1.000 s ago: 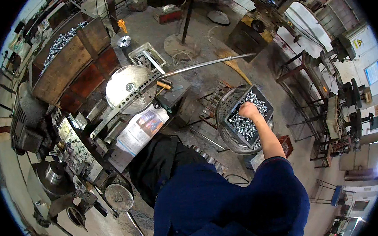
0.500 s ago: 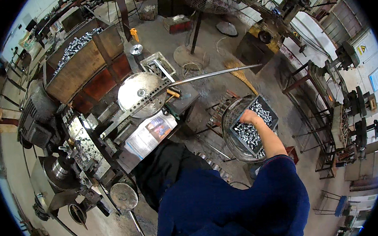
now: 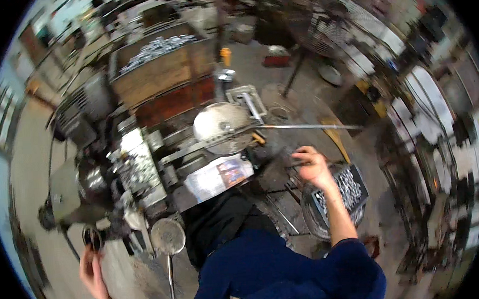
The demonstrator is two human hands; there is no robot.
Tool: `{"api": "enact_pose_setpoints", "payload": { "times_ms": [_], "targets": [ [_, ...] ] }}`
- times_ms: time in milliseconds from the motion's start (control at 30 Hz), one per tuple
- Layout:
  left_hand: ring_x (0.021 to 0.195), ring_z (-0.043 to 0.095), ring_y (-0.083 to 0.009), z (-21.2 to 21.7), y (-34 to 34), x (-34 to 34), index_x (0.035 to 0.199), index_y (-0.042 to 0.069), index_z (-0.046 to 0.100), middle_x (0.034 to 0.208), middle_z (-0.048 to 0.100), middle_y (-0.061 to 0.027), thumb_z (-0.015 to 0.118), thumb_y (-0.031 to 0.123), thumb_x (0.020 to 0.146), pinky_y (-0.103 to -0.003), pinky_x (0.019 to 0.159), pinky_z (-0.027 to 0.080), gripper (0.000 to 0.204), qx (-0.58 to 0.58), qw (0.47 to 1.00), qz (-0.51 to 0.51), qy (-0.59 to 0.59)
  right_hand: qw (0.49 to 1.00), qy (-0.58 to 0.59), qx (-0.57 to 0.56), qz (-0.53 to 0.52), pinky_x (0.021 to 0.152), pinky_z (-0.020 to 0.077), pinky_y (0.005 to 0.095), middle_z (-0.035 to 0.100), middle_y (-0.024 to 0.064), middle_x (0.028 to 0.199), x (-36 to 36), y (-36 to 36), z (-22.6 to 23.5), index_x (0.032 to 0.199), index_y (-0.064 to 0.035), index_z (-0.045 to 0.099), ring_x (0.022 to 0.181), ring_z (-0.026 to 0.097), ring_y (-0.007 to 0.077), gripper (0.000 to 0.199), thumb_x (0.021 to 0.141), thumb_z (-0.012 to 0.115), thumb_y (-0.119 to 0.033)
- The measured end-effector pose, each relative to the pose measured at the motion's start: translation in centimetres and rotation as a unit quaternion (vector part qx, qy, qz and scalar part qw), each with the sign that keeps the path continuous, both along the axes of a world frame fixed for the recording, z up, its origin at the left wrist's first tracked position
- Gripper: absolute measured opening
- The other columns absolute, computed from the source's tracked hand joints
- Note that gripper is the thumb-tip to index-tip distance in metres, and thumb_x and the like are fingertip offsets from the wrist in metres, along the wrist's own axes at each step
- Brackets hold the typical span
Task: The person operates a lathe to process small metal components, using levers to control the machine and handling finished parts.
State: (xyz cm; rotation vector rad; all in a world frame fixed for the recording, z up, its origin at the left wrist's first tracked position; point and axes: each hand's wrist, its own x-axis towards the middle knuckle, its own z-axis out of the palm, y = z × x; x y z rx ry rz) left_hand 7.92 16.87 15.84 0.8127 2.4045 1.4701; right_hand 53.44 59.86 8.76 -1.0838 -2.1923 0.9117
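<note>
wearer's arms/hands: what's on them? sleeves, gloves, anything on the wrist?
Both hands are bare, no gloves. The right hand comes off a bare forearm under a short dark navy sleeve. The left hand and its forearm are also uncovered. The frame is too motion-blurred to show any watch, band or ring.

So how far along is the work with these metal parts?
Done: the wooden bin behind the machine is heaped with metal pieces. In hand: the right hand is beside the black crate, fingers curled; blur hides any part in it. The left hand is by a round handle. Left: the crate still holds many pieces.
</note>
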Motion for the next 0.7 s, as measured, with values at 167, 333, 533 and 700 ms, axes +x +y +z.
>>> {"api": "enact_pose_setpoints", "payload": {
  "times_ms": [167,333,533,700],
  "targets": [
    [0.081,0.063,-0.018,-0.6,15.0,5.6,0.105,-0.005,0.058,0.09,0.065,-0.0119,0.052,0.018,0.09,-0.029,0.076,0.048,0.028,0.116,0.946,-0.234,-0.194,0.909,0.183,0.014,0.375,0.094,0.0377,0.0363,0.05,0.0174,0.117,-18.0,-6.2,3.9,0.108,-0.003,0.062,0.108,0.051,0.0312,0.053,0.058,0.06,-0.022],
    [0.079,0.064,-0.0261,-2.9,17.1,9.0,0.105,-0.005,0.054,0.089,0.063,-0.0173,0.037,0.033,0.096,-0.036,0.074,0.05,0.042,0.295,0.748,-0.319,-0.501,0.822,0.206,-0.017,0.531,0.095,0.0359,0.0394,0.042,0.0205,0.127,-24.3,-10.8,6.5,0.114,-0.0034,0.059,0.11,0.049,0.0329,0.053,0.069,0.061,-0.03],
    [0.064,0.06,-0.0169,-2.9,15.7,8.7,0.096,-0.004,0.058,0.072,0.062,-0.0098,0.05,0.029,0.092,-0.029,0.062,0.048,0.034,0.273,0.837,-0.262,-0.394,0.831,0.187,0.063,0.521,0.083,0.0437,0.0353,0.05,0.0181,0.116,-25.7,-11.6,6.8,0.102,-0.0011,0.062,0.096,0.053,0.0292,0.046,0.057,0.059,-0.013],
    [0.058,0.053,-0.0065,-1.3,15.0,6.6,0.082,-0.001,0.062,0.064,0.057,-0.0014,0.06,0.028,0.087,-0.021,0.053,0.042,0.03,0.067,0.945,-0.253,-0.196,0.819,0.107,0.092,0.556,0.08,0.0452,0.0372,0.053,0.0159,0.108,-27.4,-11.7,7.2,0.091,-0.0006,0.062,0.092,0.053,0.031,0.038,0.055,0.06,-0.013]
  ]
}}
